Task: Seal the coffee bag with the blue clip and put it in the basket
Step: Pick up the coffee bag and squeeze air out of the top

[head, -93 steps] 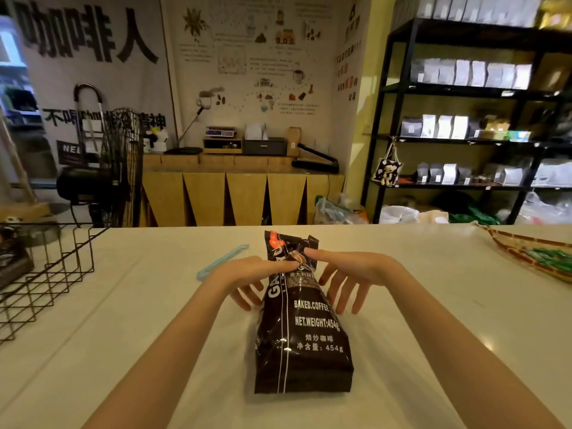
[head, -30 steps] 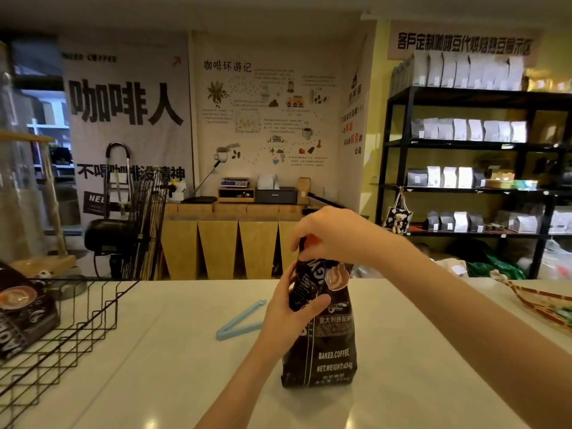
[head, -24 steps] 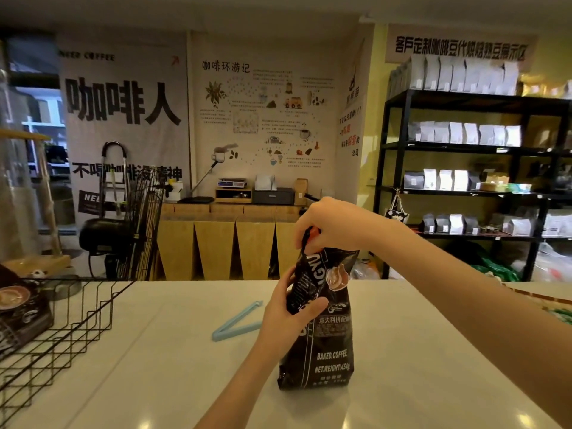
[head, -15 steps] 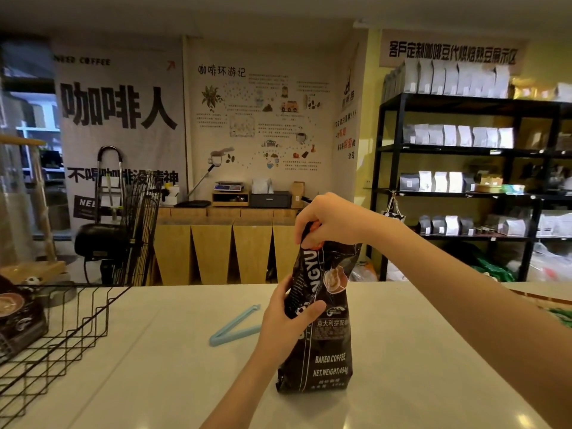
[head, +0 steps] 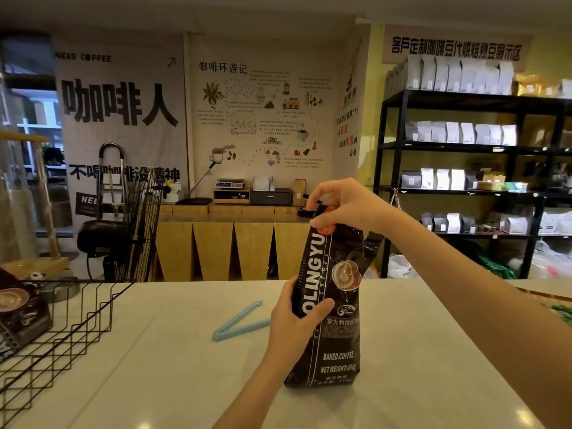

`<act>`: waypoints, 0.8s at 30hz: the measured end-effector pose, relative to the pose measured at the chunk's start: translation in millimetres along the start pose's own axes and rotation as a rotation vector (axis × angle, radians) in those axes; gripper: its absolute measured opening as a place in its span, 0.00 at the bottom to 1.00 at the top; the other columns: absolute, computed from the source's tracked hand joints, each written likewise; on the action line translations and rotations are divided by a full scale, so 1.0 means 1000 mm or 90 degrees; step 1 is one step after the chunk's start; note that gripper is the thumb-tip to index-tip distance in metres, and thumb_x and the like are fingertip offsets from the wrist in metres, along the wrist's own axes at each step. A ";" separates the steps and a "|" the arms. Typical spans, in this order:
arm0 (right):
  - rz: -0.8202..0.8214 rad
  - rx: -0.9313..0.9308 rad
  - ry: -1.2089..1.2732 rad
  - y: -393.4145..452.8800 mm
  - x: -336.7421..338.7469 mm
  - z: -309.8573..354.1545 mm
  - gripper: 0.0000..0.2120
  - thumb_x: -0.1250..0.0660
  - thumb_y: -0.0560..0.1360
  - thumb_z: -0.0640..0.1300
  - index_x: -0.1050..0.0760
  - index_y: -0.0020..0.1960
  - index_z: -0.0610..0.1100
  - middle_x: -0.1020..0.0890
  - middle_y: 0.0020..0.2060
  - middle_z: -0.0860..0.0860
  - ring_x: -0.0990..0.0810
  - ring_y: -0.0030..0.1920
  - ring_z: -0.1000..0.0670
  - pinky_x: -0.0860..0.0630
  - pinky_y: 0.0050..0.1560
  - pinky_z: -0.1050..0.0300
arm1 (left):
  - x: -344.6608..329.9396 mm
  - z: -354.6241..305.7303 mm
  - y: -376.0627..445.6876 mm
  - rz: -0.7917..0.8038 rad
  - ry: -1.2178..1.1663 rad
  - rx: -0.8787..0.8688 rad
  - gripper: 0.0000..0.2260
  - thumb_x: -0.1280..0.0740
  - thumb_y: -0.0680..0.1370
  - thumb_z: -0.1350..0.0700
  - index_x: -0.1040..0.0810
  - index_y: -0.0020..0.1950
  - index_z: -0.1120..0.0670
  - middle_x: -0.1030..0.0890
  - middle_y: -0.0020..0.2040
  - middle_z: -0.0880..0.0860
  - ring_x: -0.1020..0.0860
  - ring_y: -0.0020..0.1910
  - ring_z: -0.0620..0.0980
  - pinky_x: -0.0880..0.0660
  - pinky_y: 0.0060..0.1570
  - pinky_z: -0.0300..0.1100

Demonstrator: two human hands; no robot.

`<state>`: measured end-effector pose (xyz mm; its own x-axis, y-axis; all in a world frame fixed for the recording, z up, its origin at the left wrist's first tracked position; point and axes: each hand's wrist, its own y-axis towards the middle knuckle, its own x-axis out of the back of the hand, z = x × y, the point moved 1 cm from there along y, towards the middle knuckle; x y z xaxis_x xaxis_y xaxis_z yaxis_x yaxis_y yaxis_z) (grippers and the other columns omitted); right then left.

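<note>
A black coffee bag (head: 332, 308) stands upright on the white counter (head: 173, 366). My left hand (head: 294, 320) grips its left side at mid height, thumb across the front. My right hand (head: 343, 205) pinches the bag's top from above, hiding the opening. The blue clip (head: 240, 322) lies open in a V on the counter, just left of my left hand and untouched. The black wire basket (head: 77, 323) sits at the counter's left edge with another dark coffee bag (head: 21, 314) inside.
A woven tray (head: 554, 301) shows at the right edge of the counter. Behind the counter stand a wooden bench (head: 232, 243), a fan and trolley (head: 123, 218), and black shelves (head: 464, 168) of white bags.
The bag lay flat on the counter three seconds ago and now stands upright. Over the last second my right hand has kept working at the top, and the clip has not moved.
</note>
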<state>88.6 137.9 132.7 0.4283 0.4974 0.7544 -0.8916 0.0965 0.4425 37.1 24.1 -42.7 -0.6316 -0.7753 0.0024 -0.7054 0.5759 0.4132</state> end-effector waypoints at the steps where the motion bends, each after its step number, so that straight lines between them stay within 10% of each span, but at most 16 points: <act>1: -0.022 -0.006 0.016 -0.001 0.000 -0.002 0.10 0.29 0.68 0.38 0.24 0.48 0.43 0.16 0.47 0.39 0.17 0.44 0.47 0.24 0.37 0.74 | -0.001 0.000 0.000 -0.004 -0.001 -0.001 0.21 0.29 0.68 0.50 0.33 0.56 0.41 0.23 0.50 0.39 0.23 0.48 0.37 0.25 0.38 0.31; 9: 0.025 0.022 -0.058 0.006 -0.007 0.000 0.08 0.30 0.69 0.41 0.23 0.48 0.44 0.18 0.45 0.36 0.19 0.44 0.40 0.23 0.41 0.70 | 0.009 -0.007 0.003 0.035 -0.001 0.028 0.23 0.29 0.63 0.46 0.34 0.54 0.39 0.24 0.50 0.38 0.24 0.51 0.39 0.26 0.41 0.33; 15: 0.053 0.045 -0.179 0.006 -0.011 0.009 0.13 0.31 0.71 0.42 0.25 0.55 0.49 0.22 0.53 0.50 0.21 0.45 0.53 0.28 0.44 0.67 | 0.033 -0.014 0.011 -0.011 0.021 -0.026 0.16 0.27 0.63 0.49 0.25 0.48 0.48 0.19 0.52 0.47 0.22 0.54 0.45 0.26 0.55 0.44; 24: 0.156 0.047 -0.310 0.014 -0.007 0.017 0.10 0.29 0.68 0.45 0.20 0.49 0.46 0.21 0.47 0.53 0.24 0.46 0.54 0.32 0.42 0.71 | 0.026 -0.015 0.006 -0.028 -0.101 0.091 0.06 0.30 0.68 0.59 0.17 0.42 0.49 0.18 0.52 0.49 0.20 0.48 0.43 0.27 0.39 0.34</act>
<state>75.9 121.6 141.9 0.2433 0.0395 0.9692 -0.9687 -0.0414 0.2448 20.8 3.3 -26.9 -0.6339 -0.7567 -0.1601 -0.7647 0.5821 0.2764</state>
